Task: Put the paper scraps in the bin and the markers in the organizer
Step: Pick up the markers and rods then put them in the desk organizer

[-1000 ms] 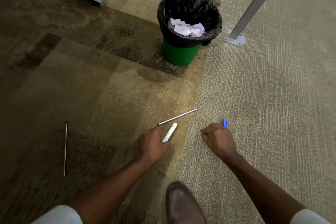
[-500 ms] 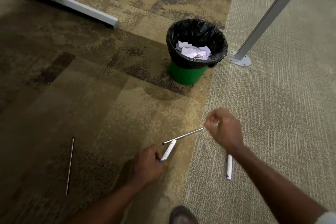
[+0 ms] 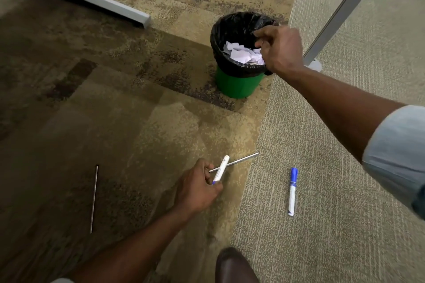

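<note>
Down low, a white marker with a blue end is clamped in the fingers of the left hand, held just above the carpet and crossing over a thin metal rod lying there. A second marker, blue-capped, lies loose on the lighter carpet to the right, well apart from both hands. The right hand is held over the rim of the green bin, fingers curled loosely apart with nothing seen in them. Crumpled paper scraps are piled inside the black liner. Another rod lies at the left.
</note>
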A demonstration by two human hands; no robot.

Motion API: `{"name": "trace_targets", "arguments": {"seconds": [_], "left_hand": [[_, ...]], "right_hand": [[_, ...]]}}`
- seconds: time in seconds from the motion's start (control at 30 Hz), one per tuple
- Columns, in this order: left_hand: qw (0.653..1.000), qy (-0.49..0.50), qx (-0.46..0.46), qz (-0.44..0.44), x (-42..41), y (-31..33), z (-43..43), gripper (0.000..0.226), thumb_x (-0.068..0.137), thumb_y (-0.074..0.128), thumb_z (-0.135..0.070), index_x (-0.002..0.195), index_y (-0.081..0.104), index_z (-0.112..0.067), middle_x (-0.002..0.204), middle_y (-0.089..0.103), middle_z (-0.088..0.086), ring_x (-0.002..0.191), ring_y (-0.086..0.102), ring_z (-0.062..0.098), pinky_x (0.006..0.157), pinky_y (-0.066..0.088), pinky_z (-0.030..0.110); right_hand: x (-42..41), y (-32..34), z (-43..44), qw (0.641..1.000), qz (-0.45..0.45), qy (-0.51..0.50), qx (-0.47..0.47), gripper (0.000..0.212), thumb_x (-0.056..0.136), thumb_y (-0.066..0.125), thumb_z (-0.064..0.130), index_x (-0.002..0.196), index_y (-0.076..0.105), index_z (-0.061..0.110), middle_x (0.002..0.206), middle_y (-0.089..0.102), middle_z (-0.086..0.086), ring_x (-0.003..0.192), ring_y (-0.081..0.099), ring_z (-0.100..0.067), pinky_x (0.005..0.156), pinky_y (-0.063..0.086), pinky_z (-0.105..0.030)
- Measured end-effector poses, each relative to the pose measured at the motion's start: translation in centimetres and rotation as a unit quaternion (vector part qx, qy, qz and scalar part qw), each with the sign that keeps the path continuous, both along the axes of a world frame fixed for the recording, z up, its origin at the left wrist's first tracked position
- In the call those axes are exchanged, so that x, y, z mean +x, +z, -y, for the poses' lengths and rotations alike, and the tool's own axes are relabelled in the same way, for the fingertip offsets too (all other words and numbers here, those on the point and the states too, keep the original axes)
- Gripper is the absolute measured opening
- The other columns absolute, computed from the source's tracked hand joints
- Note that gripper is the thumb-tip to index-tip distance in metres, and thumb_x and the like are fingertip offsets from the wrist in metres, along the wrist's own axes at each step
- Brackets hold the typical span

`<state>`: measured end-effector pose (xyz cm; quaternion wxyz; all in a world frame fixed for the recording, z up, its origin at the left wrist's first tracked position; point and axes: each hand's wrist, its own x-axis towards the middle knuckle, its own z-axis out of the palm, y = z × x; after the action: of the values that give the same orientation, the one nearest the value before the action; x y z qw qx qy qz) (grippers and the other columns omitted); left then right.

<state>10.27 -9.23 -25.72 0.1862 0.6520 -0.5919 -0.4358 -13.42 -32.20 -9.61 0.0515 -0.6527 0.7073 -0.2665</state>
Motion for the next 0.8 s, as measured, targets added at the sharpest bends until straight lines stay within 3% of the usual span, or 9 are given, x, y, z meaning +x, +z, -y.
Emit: {"name": "trace_targets", "arguments": {"seconds": [0.17, 0.27, 0.33, 0.43, 0.53, 0.63, 0.73, 0.8], "left_hand": [[1.000, 0.004, 0.013, -0.021, -0.7, -0.5, 0.4, 0.017, 0.067, 0.070, -0.038, 0.083, 0.065, -0.033, 0.065, 0.065, -0.016, 0.058, 0.058, -0.001, 0.060, 0.050, 0.026], [0.995, 0.037, 0.058, -0.070, -1.6, -0.7, 0.5, 0.018, 0.068, 0.066, -0.034, 0.082, 0.071, -0.025, 0.066, 0.069, -0.007, 0.060, 0.066, 0.017, 0.060, 0.057, 0.039], [0.992, 0.041, 0.074, -0.097, -2.1, -0.9, 0.5, 0.020, 0.069, 0.065, -0.033, 0.084, 0.074, -0.022, 0.064, 0.068, -0.003, 0.057, 0.062, 0.019, 0.060, 0.058, 0.047], [0.991, 0.019, 0.065, -0.118, -2.3, -1.2, 0.3, 0.013, 0.080, 0.071, -0.027, 0.091, 0.077, -0.028, 0.062, 0.063, -0.009, 0.055, 0.058, 0.017, 0.062, 0.059, 0.046], [0.989, 0.020, 0.062, -0.133, -2.5, -1.3, -0.2, 0.012, 0.083, 0.081, -0.022, 0.094, 0.078, -0.026, 0.065, 0.064, -0.010, 0.056, 0.057, 0.016, 0.064, 0.059, 0.046], [0.984, 0.068, 0.080, -0.147, -2.6, -0.9, -0.5, 0.028, 0.071, 0.094, -0.018, 0.087, 0.072, -0.021, 0.072, 0.070, 0.000, 0.060, 0.062, 0.019, 0.067, 0.060, 0.048], [0.980, 0.099, 0.080, -0.155, -2.1, -1.0, -0.5, 0.039, 0.058, 0.101, -0.023, 0.078, 0.068, -0.023, 0.072, 0.075, 0.000, 0.060, 0.064, 0.011, 0.062, 0.056, 0.036], [0.981, 0.089, 0.074, -0.153, -1.8, -1.0, -0.4, 0.036, 0.054, 0.102, -0.026, 0.069, 0.070, -0.024, 0.071, 0.076, -0.007, 0.060, 0.065, 0.003, 0.060, 0.052, 0.023]], "right_hand": [[-0.8, -2.4, -6.4, 0.999, 0.038, -0.014, -0.027, 0.012, 0.098, 0.070, 0.019, 0.106, 0.078, 0.018, 0.100, 0.078, 0.005, 0.079, 0.071, -0.003, 0.076, 0.060, -0.018], [-2.7, -5.8, -13.3, 0.996, 0.041, -0.076, 0.001, 0.010, 0.097, 0.072, 0.028, 0.097, 0.077, 0.019, 0.084, 0.072, 0.011, 0.067, 0.060, 0.009, 0.059, 0.046, -0.009], [-4.1, -8.9, -18.2, 0.991, 0.034, -0.116, 0.050, 0.013, 0.097, 0.072, 0.029, 0.093, 0.076, 0.017, 0.080, 0.073, 0.007, 0.061, 0.060, 0.005, 0.057, 0.047, -0.014], [-5.6, -12.9, -24.7, 0.972, 0.047, -0.184, 0.140, 0.012, 0.092, 0.077, 0.030, 0.097, 0.075, 0.019, 0.085, 0.077, 0.002, 0.066, 0.068, -0.011, 0.065, 0.058, -0.031], [-6.2, -15.5, -28.7, 0.958, 0.017, -0.226, 0.177, 0.025, 0.085, 0.079, 0.044, 0.097, 0.069, 0.024, 0.082, 0.069, 0.007, 0.067, 0.062, -0.016, 0.059, 0.042, -0.029], [-6.0, -16.9, -30.3, 0.947, 0.026, -0.243, 0.209, 0.038, 0.082, 0.081, 0.052, 0.102, 0.066, 0.024, 0.084, 0.067, 0.010, 0.073, 0.065, -0.016, 0.064, 0.046, -0.032], [-5.9, -17.9, -30.7, 0.939, 0.040, -0.253, 0.231, 0.037, 0.082, 0.082, 0.050, 0.104, 0.064, 0.027, 0.084, 0.071, 0.011, 0.075, 0.067, -0.016, 0.068, 0.052, -0.035], [-5.9, -18.4, -30.9, 0.937, 0.046, -0.258, 0.230, 0.028, 0.083, 0.083, 0.041, 0.100, 0.064, 0.029, 0.079, 0.072, 0.010, 0.070, 0.066, -0.015, 0.064, 0.047, -0.031]]}}
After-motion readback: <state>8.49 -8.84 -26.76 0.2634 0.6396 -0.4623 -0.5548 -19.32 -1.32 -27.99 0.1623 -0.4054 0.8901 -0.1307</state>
